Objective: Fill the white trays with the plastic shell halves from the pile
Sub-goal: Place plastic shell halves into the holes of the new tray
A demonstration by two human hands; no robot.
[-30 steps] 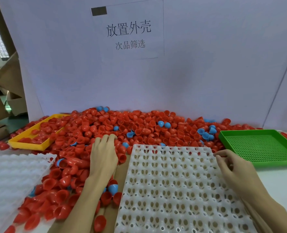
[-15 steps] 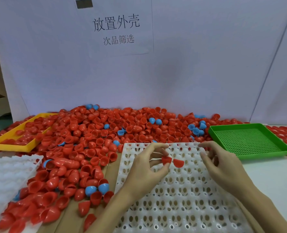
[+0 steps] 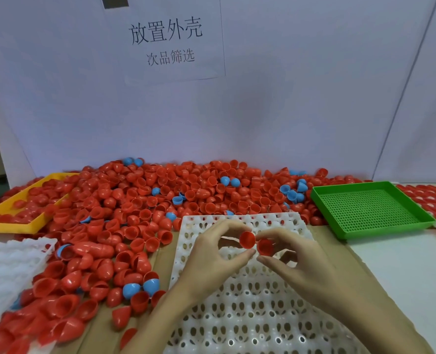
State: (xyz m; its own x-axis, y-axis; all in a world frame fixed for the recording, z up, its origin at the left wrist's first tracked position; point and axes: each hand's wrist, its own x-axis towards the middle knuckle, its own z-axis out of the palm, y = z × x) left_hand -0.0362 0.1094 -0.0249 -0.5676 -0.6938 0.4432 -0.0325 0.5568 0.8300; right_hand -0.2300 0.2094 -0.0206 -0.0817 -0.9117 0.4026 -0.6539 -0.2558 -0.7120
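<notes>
A white pocketed tray (image 3: 250, 315) lies in front of me with no shells in the pockets I can see. Above its far half, my left hand (image 3: 211, 259) pinches a red shell half (image 3: 247, 240) between thumb and fingers. Right beside it, my right hand (image 3: 298, 261) pinches a second red shell half (image 3: 265, 247), and the two shells nearly touch. The pile of red and blue shell halves (image 3: 140, 213) spreads across the table behind and to the left of the tray.
A second white tray (image 3: 4, 272) sits at the left edge. A yellow tray (image 3: 12, 226) holding red shells stands far left. A green perforated tray (image 3: 370, 210) is at the right, with a tray of red shells (image 3: 431, 200) beyond it. A white backboard with a paper sign rises behind.
My left hand left the pile and came over the tray carrying a red shell. Both hands have drawn together, and each now pinches a shell.
</notes>
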